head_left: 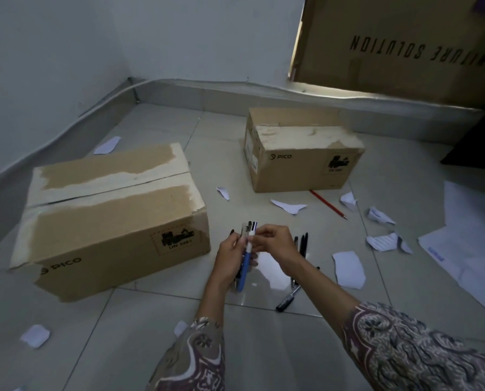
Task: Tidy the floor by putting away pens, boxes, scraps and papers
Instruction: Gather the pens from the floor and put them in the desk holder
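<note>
Patterned sleeves [404,351] fill the near edge, both arms reaching out over the floor [156,328]. Left hand [230,255] holds a bundle of pens [245,266] upright, its grip clamped round them; right hand [275,239] pinches the top of the blue-and-white one. Pen-gathering looks partly done: more pens [302,244] and a marker [286,301] lie just beside the hands, a red pencil [328,205] farther off. Scraps [348,269] and papers [466,266] lie scattered, and two boxes [114,218] sit shut on the tiles, so most tidying seems left.
</note>
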Demonstrator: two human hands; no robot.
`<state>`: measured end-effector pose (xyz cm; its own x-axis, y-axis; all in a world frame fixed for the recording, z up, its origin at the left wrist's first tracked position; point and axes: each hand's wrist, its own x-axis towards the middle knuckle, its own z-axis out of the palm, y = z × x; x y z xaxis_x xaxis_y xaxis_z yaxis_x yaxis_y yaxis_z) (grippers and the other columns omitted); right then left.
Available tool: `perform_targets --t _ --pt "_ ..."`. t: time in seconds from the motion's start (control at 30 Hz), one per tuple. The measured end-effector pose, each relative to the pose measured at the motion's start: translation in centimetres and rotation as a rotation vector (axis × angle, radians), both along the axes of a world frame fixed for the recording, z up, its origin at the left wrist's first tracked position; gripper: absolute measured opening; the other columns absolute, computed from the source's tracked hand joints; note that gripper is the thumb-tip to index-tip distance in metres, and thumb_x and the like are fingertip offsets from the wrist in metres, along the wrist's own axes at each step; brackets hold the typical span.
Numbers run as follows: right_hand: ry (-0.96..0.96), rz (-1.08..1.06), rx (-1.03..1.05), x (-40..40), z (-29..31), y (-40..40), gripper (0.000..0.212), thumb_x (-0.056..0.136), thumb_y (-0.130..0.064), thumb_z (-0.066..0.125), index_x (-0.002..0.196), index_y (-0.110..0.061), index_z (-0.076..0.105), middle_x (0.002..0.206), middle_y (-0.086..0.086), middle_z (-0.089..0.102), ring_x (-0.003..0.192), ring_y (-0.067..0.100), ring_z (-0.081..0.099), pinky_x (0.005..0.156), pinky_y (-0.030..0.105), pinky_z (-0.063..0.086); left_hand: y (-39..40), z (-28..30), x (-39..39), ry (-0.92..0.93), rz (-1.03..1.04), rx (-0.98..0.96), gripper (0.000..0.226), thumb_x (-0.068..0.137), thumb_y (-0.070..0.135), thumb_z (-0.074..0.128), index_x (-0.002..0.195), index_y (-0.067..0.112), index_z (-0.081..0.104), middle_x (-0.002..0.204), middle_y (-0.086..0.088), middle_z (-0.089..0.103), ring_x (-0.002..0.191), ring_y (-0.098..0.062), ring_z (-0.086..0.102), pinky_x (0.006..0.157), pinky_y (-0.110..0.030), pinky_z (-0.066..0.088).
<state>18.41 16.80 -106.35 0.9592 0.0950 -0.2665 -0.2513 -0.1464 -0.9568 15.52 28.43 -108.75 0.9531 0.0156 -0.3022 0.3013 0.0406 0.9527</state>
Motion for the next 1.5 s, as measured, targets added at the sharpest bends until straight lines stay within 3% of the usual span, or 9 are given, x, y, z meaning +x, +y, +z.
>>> perform_targets --t 0.17,0.33,0.57,0.7,0.83,1.03,1.13,1.3,1.5 --pt "0.058 0.112 -0.144 -1.1 -0.8 -2.5 0.014 0.088 -0.004 0.058 0.091 0.007 0.066 0.075 0.015 0.064 0.063 0.017 0.062 0.063 0.024 0.056 -0.8 -0.7 -0.6 0.158 -0.077 -0.050 0.024 0.100 0.019 0.036 0.095 0.005 0.056 0.068 -0.014 0.057 0.055 -0.023 0.052 0.052 -0.027 0.046" --pt "-0.158 0.596 -0.988 -2.5 -2.2 -6.4 0.024 0.087 0.002 0.047 0.104 -0.001 0.064 0.111 0.018 0.061 0.098 0.030 0.060 0.084 0.036 0.049 -0.6 -1.2 -0.9 0.222 -0.060 -0.043 0.026 0.100 0.019 0.036 0.086 0.006 0.054 0.068 -0.012 0.057 0.053 -0.019 0.050 0.046 -0.024 0.044" --pt "-0.414 0.933 -1.399 -5.1 -3.3 -8.6 0.017 0.083 -0.005 0.049 0.095 -0.005 0.061 0.103 0.012 0.058 0.103 0.027 0.048 0.079 0.036 0.040 0.0 -2.2 -1.0 0.257 -0.014 -0.066 0.023 0.099 0.018 0.038 0.088 0.008 0.056 0.071 -0.012 0.059 0.055 -0.020 0.052 0.047 -0.027 0.044" --pt "-0.730 0.953 -1.567 -5.2 -2.4 -8.4 0.014 0.054 -0.026 0.078 0.059 -0.022 0.066 0.060 -0.007 0.063 0.067 0.010 0.061 0.056 0.020 0.042 0.1 -2.4 -1.0 0.261 -0.004 -0.065 0.022 0.099 0.019 0.040 0.093 0.008 0.057 0.074 -0.013 0.061 0.057 -0.020 0.054 0.047 -0.028 0.045" --pt "-0.474 0.700 -1.249 -4.3 -2.7 -8.0 0.012 0.089 -0.008 0.046 0.092 -0.003 0.057 0.096 0.017 0.060 0.090 0.030 0.055 0.069 0.034 0.038 0.3 -2.2 -1.1 0.248 0.017 -0.066 0.020 0.097 0.017 0.043 0.082 0.011 0.056 0.075 -0.014 0.061 0.058 -0.021 0.055 0.048 -0.028 0.046" --pt "-0.118 0.058 -0.832 -1.4 -2.2 -8.3 0.017 0.088 -0.010 0.055 0.096 0.003 0.062 0.093 0.020 0.065 0.085 0.028 0.057 0.055 0.024 0.032 0.8 -2.2 -1.5 0.232 0.006 -0.033 0.017 0.095 0.011 0.049 0.079 0.009 0.055 0.075 -0.012 0.061 0.061 -0.021 0.056 0.051 -0.029 0.048" --pt "-0.018 -0.049 -0.803 -0.5 -2.8 -8.5 0.017 0.086 -0.006 0.056 0.089 0.008 0.063 0.088 0.021 0.066 0.076 0.027 0.056 0.047 0.019 0.027 1.4 -2.2 -1.6 0.235 0.009 -0.029 0.011 0.094 0.008 0.049 0.086 0.008 0.056 0.078 -0.013 0.062 0.064 -0.022 0.057 0.055 -0.030 0.048" --pt "0.049 -0.047 -0.854 0.7 -3.9 -7.1 0.017 0.086 0.000 0.052 0.070 0.007 0.054 0.080 0.022 0.059 0.085 0.036 0.062 0.061 0.030 0.037 2.6 -2.6 -1.7 0.230 0.026 -0.048 0.012 0.092 0.003 0.050 0.080 0.004 0.054 0.074 -0.013 0.061 0.058 -0.020 0.056 0.050 -0.028 0.047" --pt "0.020 -0.016 -1.047 1.1 -5.1 -5.4 0.013 0.091 -0.004 0.046 0.096 0.002 0.057 0.108 0.022 0.062 0.105 0.036 0.056 0.074 0.036 0.044 2.9 -3.4 -1.7 0.247 0.025 -0.072 0.012 0.091 0.003 0.052 0.081 0.005 0.057 0.073 -0.012 0.062 0.059 -0.019 0.057 0.052 -0.027 0.048"
